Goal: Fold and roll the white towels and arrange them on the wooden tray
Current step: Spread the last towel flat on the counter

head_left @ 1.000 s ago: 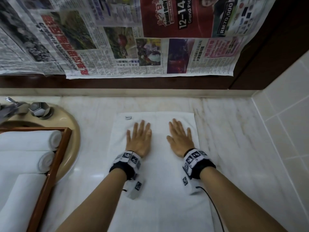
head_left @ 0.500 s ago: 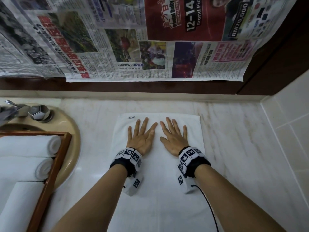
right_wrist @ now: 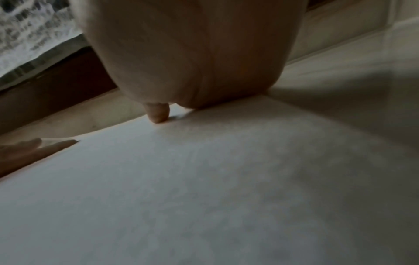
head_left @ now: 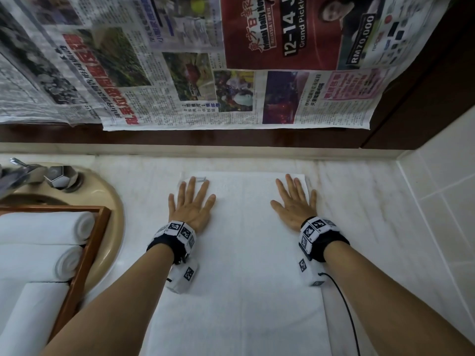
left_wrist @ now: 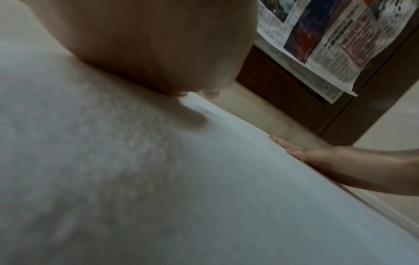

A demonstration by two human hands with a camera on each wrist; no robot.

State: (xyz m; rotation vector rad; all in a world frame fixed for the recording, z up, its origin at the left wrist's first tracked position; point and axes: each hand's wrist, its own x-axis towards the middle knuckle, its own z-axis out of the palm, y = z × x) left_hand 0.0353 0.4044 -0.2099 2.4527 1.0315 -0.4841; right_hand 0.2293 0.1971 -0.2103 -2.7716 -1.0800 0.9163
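Observation:
A white towel [head_left: 241, 253] folded into a long strip lies flat on the marble counter in front of me. My left hand [head_left: 191, 201] presses flat on its far left corner, fingers straight and spread. My right hand [head_left: 293, 201] presses flat on its far right corner in the same way. Both wrist views show a palm down on the towel [left_wrist: 204, 179] [right_wrist: 204, 179] and the other hand at the towel's edge. At the left, the wooden tray [head_left: 84, 258] holds three rolled white towels [head_left: 46, 227].
The tray rests over a beige sink basin [head_left: 113, 217] with a metal tap [head_left: 30, 173] behind it. Newspaper [head_left: 180, 60] hangs on the dark wall above the counter. A tiled wall [head_left: 442, 201] bounds the counter on the right. A black cable [head_left: 347, 309] runs from my right wrist.
Both hands have slid apart from the middle of the towel's far end out to its two far corners, staying flat on the cloth.

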